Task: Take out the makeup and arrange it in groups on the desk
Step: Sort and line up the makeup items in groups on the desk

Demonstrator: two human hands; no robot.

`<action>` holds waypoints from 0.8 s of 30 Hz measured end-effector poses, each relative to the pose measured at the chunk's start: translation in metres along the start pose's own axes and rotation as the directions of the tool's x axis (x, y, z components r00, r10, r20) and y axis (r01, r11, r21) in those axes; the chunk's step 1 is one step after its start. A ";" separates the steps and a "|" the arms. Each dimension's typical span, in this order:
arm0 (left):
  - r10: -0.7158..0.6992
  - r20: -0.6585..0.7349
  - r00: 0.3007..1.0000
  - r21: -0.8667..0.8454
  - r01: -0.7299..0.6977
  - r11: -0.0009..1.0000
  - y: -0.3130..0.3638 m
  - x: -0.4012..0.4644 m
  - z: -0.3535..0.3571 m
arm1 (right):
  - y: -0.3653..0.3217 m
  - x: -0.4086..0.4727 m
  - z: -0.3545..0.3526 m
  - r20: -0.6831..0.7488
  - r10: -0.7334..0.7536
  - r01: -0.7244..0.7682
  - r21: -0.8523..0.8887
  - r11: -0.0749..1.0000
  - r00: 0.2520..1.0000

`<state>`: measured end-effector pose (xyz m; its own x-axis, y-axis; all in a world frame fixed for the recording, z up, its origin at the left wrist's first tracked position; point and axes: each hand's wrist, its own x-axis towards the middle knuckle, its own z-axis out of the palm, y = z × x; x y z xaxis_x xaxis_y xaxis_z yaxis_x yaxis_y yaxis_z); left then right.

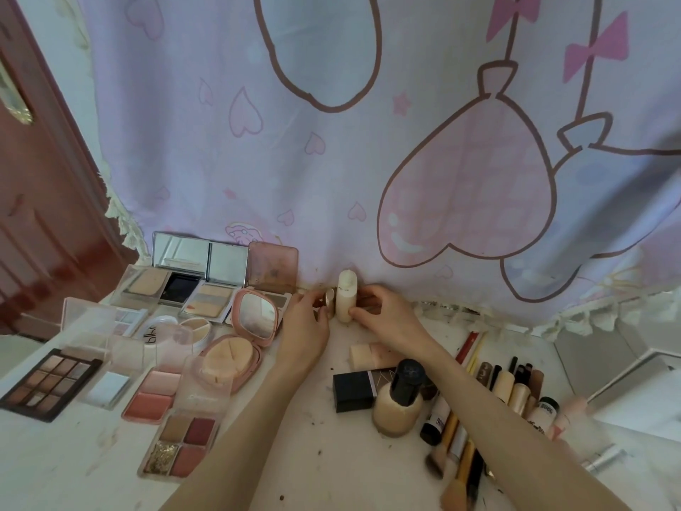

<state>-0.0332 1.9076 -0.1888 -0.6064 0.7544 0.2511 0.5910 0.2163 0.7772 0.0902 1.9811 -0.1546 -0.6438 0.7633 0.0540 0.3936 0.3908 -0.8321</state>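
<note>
Item: cream bottle [346,298], upright at the desk's [317,459] far edge against the curtain [331,160]. I see my right hand [383,319] pinching its base; my left hand [306,326] grips a small gold piece [329,299] just beside it. Open palettes [177,363] lie left; brushes and tubes [490,403] right.
</note>
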 end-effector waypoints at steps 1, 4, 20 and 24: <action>0.009 0.005 1.000 0.000 -0.009 1.000 0.002 -0.002 -0.001 | 0.000 -0.001 -0.001 0.007 0.000 0.000 0.009 1.000 1.000; 0.030 0.010 0.999 -0.023 -0.030 0.999 0.007 -0.011 -0.003 | 0.002 -0.009 -0.006 0.008 0.006 -0.006 0.012 1.000 1.000; 0.418 0.249 0.873 -0.192 -0.379 0.905 0.057 -0.095 -0.045 | 0.012 -0.143 -0.036 -0.114 -0.217 0.187 -0.228 0.955 0.970; 0.549 0.389 0.740 -0.144 -0.540 0.829 0.075 -0.097 -0.048 | 0.026 -0.141 -0.019 -0.109 -0.216 0.126 -0.536 0.835 0.970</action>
<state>0.0448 1.8213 -0.1271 0.0830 0.9181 0.3875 0.7411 -0.3168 0.5919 0.2039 1.8930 -0.1739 -0.6383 0.7122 0.2923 0.5994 0.6980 -0.3919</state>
